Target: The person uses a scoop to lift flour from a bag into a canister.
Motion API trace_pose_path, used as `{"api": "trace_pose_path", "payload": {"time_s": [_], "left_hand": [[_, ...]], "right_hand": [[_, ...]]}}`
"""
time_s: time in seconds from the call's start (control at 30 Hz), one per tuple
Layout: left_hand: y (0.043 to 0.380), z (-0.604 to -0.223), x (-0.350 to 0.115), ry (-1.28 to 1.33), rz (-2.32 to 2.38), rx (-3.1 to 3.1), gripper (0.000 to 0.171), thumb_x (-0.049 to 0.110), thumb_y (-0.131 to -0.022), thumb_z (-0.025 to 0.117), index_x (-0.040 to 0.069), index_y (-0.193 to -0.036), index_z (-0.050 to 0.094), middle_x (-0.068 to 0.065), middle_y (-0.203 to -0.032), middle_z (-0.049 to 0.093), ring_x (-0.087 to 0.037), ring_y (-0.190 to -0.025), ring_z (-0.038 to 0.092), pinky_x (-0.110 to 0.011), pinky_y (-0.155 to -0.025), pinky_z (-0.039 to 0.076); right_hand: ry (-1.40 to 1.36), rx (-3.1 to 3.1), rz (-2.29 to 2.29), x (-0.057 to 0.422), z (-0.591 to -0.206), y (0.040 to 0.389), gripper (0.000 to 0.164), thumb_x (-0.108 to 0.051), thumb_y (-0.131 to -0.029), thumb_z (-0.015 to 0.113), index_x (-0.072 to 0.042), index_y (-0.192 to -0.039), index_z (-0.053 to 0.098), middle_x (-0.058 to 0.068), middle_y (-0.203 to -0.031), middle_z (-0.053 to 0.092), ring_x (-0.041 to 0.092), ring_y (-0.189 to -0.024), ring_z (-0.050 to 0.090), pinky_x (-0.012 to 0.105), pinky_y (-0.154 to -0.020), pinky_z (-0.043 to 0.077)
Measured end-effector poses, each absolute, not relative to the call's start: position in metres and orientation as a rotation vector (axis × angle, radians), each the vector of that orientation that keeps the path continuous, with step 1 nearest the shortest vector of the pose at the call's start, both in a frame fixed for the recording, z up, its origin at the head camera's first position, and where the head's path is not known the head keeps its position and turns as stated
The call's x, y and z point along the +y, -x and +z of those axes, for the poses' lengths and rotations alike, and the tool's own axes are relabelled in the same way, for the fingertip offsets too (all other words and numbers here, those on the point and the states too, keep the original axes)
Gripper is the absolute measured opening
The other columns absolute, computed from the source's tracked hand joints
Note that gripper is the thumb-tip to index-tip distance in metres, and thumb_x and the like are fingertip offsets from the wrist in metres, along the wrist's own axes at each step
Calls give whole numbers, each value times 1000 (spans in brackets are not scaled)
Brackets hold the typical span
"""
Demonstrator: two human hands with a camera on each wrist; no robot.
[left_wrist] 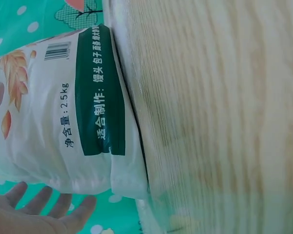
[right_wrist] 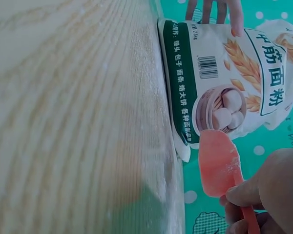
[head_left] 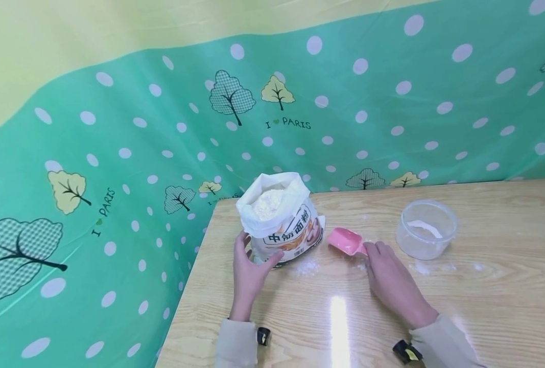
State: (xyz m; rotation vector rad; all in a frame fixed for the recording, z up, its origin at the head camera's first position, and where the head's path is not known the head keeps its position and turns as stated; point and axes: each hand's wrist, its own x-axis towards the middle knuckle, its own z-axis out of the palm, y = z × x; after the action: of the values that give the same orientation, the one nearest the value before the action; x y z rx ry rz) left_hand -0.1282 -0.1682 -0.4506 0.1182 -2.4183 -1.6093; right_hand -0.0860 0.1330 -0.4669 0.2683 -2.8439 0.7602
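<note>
Pink scoop (head_left: 346,240) in the grip of the right hand (head_left: 394,283), left hand (head_left: 249,276) wide around the flour bag (head_left: 285,227).

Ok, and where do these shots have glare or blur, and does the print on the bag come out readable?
Head view: a bright white streak of glare on the table; left wrist view: turned sideways and hazy, table grain soft, but large print on the bag readable; right wrist view: also sideways, faint green and reddish reflections on the table, scoop outline clear.
</note>
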Motion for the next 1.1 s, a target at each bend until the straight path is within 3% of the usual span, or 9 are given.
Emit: {"api": "trace_pose_path", "payload": {"time_s": [0.2, 0.6, 1.1], "left_hand": [[133, -452, -166, -110, -1603, -2426, 106, 44, -63, 94, 21, -149, 35, -2, -148, 42, -26, -140, 37, -55, -115, 33], [141, -453, -166, -79, -1572, -2396, 99, 40, -64, 94, 24, -145, 40, 2, -139, 51, -21, -134, 43, -54, -111, 36], [144, -456, -166, -73, -1534, -2388, 96, 43, -62, 94, 26, -142, 44, 4, -131, 56, -19, -127, 48, -51, -108, 39]], "right_hand": [[-258, -2822, 764, 137, -466, 87, 29, -11, -100, 57, 7, -122, 56, 9, -89, 54, 21, -80, 51, 37, -67, 51], [-274, -2799, 768, 145, -464, 92, 31, -13, -102, 54, 7, -126, 56, 18, -103, 61, 34, -97, 61, 50, -83, 56], [-351, -2701, 955, 156, -443, 99, 24, -13, -105, 48, 2, -118, 62, 10, -98, 63, 27, -91, 63, 47, -80, 56]]}}
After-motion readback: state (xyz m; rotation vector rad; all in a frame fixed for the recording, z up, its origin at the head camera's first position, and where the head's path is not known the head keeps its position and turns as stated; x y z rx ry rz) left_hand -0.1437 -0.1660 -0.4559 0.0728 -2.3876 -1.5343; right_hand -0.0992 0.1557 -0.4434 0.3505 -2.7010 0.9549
